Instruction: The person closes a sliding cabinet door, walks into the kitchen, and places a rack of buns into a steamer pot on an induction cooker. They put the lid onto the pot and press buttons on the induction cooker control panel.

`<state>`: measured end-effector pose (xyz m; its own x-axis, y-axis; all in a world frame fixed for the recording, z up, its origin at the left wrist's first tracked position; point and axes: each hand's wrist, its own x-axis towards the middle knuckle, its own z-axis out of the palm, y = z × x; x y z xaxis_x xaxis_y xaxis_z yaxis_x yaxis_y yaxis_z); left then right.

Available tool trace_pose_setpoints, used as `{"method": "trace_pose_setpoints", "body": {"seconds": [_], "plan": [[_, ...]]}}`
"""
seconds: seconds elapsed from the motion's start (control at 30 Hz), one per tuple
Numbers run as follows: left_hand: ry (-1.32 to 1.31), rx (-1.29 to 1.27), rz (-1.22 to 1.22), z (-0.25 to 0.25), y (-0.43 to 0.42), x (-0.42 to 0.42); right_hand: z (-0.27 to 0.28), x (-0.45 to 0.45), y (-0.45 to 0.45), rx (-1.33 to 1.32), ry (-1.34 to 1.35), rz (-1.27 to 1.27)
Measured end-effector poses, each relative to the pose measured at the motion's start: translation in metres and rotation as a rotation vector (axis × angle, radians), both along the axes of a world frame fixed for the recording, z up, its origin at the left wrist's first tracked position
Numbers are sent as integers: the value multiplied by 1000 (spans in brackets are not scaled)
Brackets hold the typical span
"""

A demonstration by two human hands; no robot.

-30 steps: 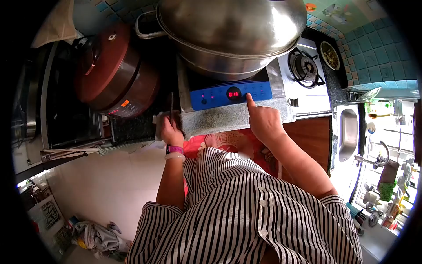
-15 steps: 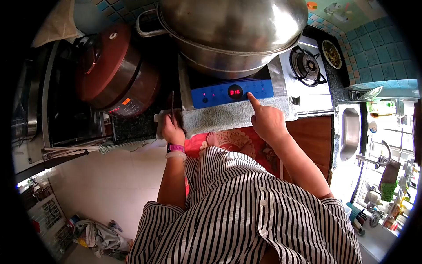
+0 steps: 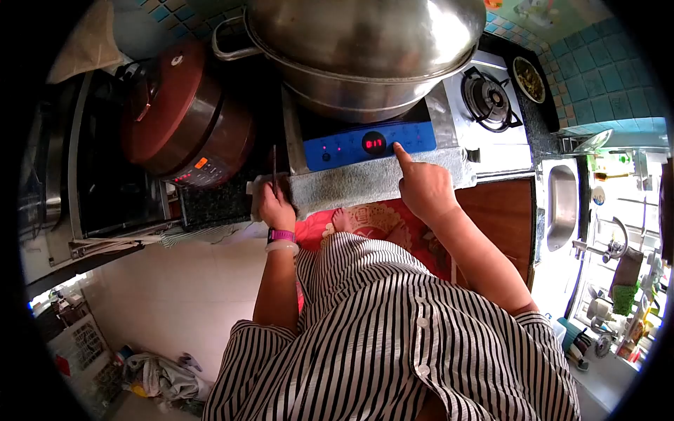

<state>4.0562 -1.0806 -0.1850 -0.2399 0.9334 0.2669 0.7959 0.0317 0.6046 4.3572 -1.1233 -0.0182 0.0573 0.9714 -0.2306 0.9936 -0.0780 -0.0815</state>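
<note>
A big lidded steel pot point(image 3: 365, 49) stands on an induction cooker whose blue control panel point(image 3: 337, 151) shows red digits reading 0:17. My right hand point(image 3: 427, 186) touches the panel with its stretched index finger, right of the display; the other fingers are curled in. My left hand point(image 3: 274, 205), with a purple band at the wrist, is closed round a thin dark object point(image 3: 275, 168) that points up, left of the cooker. What that object is cannot be made out. A grey cloth point(image 3: 344, 188) lies along the counter edge between my hands.
To the left stands a reddish-brown electric cooker point(image 3: 189, 119). On the right are a gas burner point(image 3: 489, 100), a bowl of food point(image 3: 528, 79) and a sink point(image 3: 562, 203). A red mat point(image 3: 365, 221) lies on the floor below the counter.
The display has gone from 0:16 to 0:17. My right index finger stays at the same part of the panel, and my left hand keeps its grip. The view has shifted slightly.
</note>
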Motion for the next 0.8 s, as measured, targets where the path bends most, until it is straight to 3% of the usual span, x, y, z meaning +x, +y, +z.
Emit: {"method": "trace_pose_setpoints", "body": {"seconds": [0.27,0.37,0.47,0.53,0.6,0.63,0.67,0.73,0.77,0.8], "plan": [[-27,-73,-33,0,3,-2,7,2,-9,104,91,0],[-69,46,-39,-1,4,0,21,-1,-29,87,149,-16],[-272,119,-20,0,-1,-7,14,7,-66,-4,302,12],[-497,35,-65,30,-19,-6,10,8,-90,-76,385,-7],[-888,-15,-105,70,-44,8,-8,14,-115,-105,486,-13],[-968,-45,-90,93,-57,19,-18,13,-128,11,583,5],[-989,-92,-138,112,-69,29,-17,9,-133,-78,640,-32],[-788,36,-498,140,-86,59,-8,3,-145,-58,709,5],[-1063,-106,-518,153,-98,78,-33,-4,-152,44,787,36],[-1159,-163,-581,169,-108,100,-21,-5,-156,15,889,24]]}}
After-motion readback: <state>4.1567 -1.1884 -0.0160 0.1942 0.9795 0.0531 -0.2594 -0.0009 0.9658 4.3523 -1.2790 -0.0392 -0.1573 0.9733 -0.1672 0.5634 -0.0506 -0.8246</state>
